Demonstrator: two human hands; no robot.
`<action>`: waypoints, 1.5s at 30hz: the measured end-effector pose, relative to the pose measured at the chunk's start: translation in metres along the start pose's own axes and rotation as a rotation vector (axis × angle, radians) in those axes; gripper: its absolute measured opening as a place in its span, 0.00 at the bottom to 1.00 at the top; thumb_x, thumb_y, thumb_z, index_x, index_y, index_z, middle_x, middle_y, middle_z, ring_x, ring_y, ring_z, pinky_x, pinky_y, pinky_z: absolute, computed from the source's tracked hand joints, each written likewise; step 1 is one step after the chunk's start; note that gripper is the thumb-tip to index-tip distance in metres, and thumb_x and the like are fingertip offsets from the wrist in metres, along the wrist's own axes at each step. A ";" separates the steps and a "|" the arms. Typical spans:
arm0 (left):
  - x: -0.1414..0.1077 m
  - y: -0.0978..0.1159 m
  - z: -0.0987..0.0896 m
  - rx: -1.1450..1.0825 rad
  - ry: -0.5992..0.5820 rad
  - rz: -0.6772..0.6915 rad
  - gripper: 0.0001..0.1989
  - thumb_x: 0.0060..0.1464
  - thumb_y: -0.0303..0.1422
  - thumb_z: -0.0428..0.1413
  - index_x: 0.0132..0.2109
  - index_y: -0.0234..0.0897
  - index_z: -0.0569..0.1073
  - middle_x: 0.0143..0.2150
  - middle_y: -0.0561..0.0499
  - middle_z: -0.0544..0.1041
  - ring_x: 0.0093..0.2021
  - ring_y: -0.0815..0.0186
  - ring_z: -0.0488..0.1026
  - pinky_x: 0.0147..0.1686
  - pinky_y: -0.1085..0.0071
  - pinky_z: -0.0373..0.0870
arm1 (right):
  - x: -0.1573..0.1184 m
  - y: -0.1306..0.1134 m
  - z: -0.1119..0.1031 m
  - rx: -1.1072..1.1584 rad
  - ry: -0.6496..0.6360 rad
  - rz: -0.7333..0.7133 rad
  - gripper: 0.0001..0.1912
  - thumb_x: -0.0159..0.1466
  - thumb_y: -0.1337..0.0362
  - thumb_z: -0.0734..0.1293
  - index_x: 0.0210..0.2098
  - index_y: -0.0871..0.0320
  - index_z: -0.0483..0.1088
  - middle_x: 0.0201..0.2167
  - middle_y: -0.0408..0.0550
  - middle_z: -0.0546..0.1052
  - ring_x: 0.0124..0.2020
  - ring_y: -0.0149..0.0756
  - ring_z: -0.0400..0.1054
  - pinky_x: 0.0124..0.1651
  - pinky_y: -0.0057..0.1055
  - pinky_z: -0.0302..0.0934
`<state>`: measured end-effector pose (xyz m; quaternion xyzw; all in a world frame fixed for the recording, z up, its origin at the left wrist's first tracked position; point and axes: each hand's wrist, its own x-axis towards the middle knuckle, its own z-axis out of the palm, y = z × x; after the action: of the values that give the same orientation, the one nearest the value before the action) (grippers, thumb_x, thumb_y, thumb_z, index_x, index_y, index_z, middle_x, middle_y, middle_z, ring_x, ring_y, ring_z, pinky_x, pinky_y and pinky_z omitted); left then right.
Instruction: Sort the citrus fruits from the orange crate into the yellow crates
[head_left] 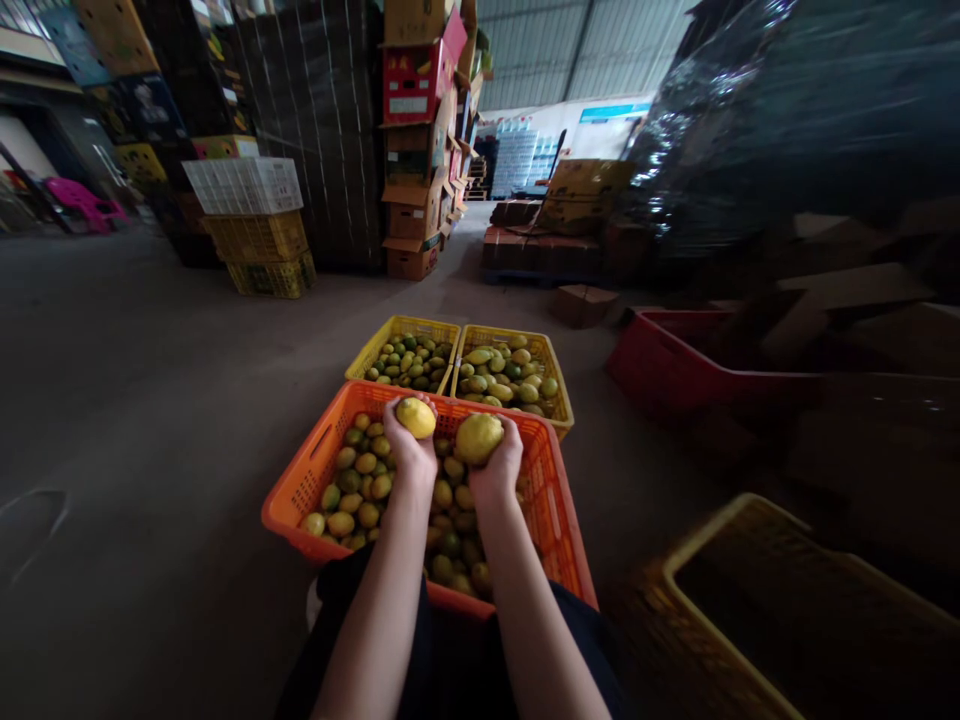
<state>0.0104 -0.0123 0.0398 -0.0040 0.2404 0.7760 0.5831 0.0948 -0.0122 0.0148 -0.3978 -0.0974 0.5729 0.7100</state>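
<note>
My left hand (410, 457) is closed around a yellow lemon (417, 419), held palm up over the orange crate. In my right hand (504, 468) sits a larger, paler yellow lemon (478, 438), its fingers wrapped round the far side. Both lemons are at about the same height, a little apart from each other. Beneath my hands stands the orange crate (561, 505), with many yellow and greenish lemons (367, 487) in it. My forearms hide part of its contents. Two yellow crates, a left one (367, 347) and a right one (561, 405), touch its far side and hold more lemons, several of them green.
Close on my right is a yellow crate (694, 575), with a red crate (637, 365) farther off holding cardboard. A small carton (583, 303) lies on the floor ahead. Stacked boxes (411, 190), a white crate on yellow crates (259, 238) and wrapped pallets (720, 130) stand farther back.
</note>
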 end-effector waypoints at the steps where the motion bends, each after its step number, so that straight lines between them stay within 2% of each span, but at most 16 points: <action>1: -0.001 0.000 0.001 0.060 -0.058 0.062 0.16 0.56 0.36 0.45 0.30 0.36 0.74 0.22 0.53 0.72 0.23 0.71 0.70 0.27 0.77 0.65 | -0.003 -0.001 0.002 -0.031 0.036 -0.079 0.07 0.53 0.60 0.63 0.24 0.57 0.66 0.17 0.37 0.71 0.19 0.30 0.65 0.27 0.27 0.64; 3: -0.004 -0.001 0.001 0.196 -0.173 0.151 0.17 0.54 0.37 0.46 0.23 0.35 0.72 0.19 0.53 0.70 0.21 0.71 0.68 0.27 0.76 0.65 | -0.009 -0.004 0.004 -0.105 0.031 -0.269 0.07 0.51 0.61 0.64 0.22 0.58 0.69 0.19 0.38 0.73 0.23 0.30 0.66 0.30 0.26 0.63; 6: -0.006 -0.005 0.001 0.340 -0.329 0.186 0.17 0.50 0.35 0.48 0.18 0.35 0.71 0.21 0.50 0.73 0.25 0.69 0.71 0.33 0.75 0.66 | -0.017 -0.007 0.003 -0.228 -0.179 -0.534 0.11 0.53 0.63 0.62 0.20 0.58 0.72 0.23 0.42 0.75 0.29 0.33 0.68 0.37 0.28 0.63; 10: -0.008 -0.005 0.000 0.337 -0.478 0.103 0.15 0.47 0.34 0.48 0.22 0.34 0.76 0.30 0.45 0.78 0.39 0.62 0.75 0.41 0.71 0.67 | -0.022 -0.011 -0.002 -0.277 -0.365 -0.642 0.14 0.56 0.63 0.60 0.23 0.57 0.76 0.26 0.44 0.77 0.33 0.36 0.70 0.42 0.30 0.62; 14: -0.009 -0.001 0.002 0.312 -0.506 0.047 0.15 0.49 0.34 0.48 0.34 0.33 0.79 0.42 0.44 0.79 0.50 0.60 0.72 0.47 0.70 0.65 | -0.025 -0.013 -0.002 -0.243 -0.442 -0.644 0.14 0.59 0.60 0.59 0.30 0.58 0.76 0.31 0.46 0.78 0.35 0.38 0.71 0.43 0.33 0.63; 17: -0.011 0.003 0.003 0.291 -0.478 0.028 0.18 0.52 0.35 0.47 0.42 0.34 0.78 0.53 0.45 0.74 0.57 0.60 0.67 0.51 0.71 0.62 | -0.030 -0.014 0.000 -0.166 -0.473 -0.620 0.16 0.59 0.57 0.60 0.37 0.58 0.74 0.38 0.48 0.77 0.38 0.39 0.73 0.45 0.37 0.64; 22: -0.011 0.006 0.004 0.299 -0.445 0.041 0.18 0.53 0.35 0.46 0.45 0.36 0.77 0.59 0.46 0.70 0.60 0.60 0.63 0.53 0.71 0.61 | -0.035 -0.013 0.003 -0.129 -0.494 -0.662 0.20 0.60 0.55 0.59 0.48 0.55 0.70 0.49 0.50 0.74 0.48 0.43 0.71 0.51 0.42 0.62; 26: -0.010 0.006 0.003 0.298 -0.462 0.024 0.18 0.52 0.34 0.47 0.44 0.36 0.77 0.58 0.46 0.70 0.60 0.60 0.63 0.53 0.70 0.61 | -0.034 -0.013 0.003 -0.126 -0.497 -0.679 0.22 0.61 0.55 0.58 0.53 0.52 0.67 0.56 0.51 0.70 0.54 0.44 0.67 0.54 0.41 0.60; 32: -0.010 0.002 0.004 0.281 -0.452 -0.006 0.16 0.48 0.34 0.49 0.38 0.33 0.78 0.52 0.43 0.75 0.57 0.59 0.67 0.52 0.69 0.62 | -0.030 -0.013 0.001 -0.082 -0.465 -0.643 0.24 0.62 0.53 0.57 0.55 0.51 0.65 0.59 0.50 0.67 0.57 0.44 0.64 0.54 0.42 0.59; 40: -0.015 -0.007 0.003 0.326 -0.405 -0.016 0.13 0.48 0.33 0.49 0.34 0.33 0.77 0.43 0.44 0.79 0.48 0.60 0.74 0.46 0.71 0.66 | -0.024 -0.023 0.000 0.021 -0.446 -0.502 0.25 0.61 0.51 0.56 0.53 0.52 0.67 0.56 0.51 0.70 0.54 0.45 0.67 0.53 0.44 0.60; 45: -0.016 -0.014 0.005 0.329 -0.406 -0.015 0.16 0.51 0.35 0.47 0.32 0.33 0.78 0.39 0.43 0.80 0.50 0.59 0.73 0.48 0.69 0.67 | -0.017 -0.029 -0.004 0.042 -0.437 -0.410 0.26 0.59 0.48 0.57 0.49 0.56 0.70 0.51 0.54 0.74 0.52 0.47 0.68 0.53 0.46 0.59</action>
<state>0.0295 -0.0220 0.0441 0.2450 0.2415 0.7071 0.6178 0.1133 -0.0297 0.0366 -0.2224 -0.3142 0.4916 0.7811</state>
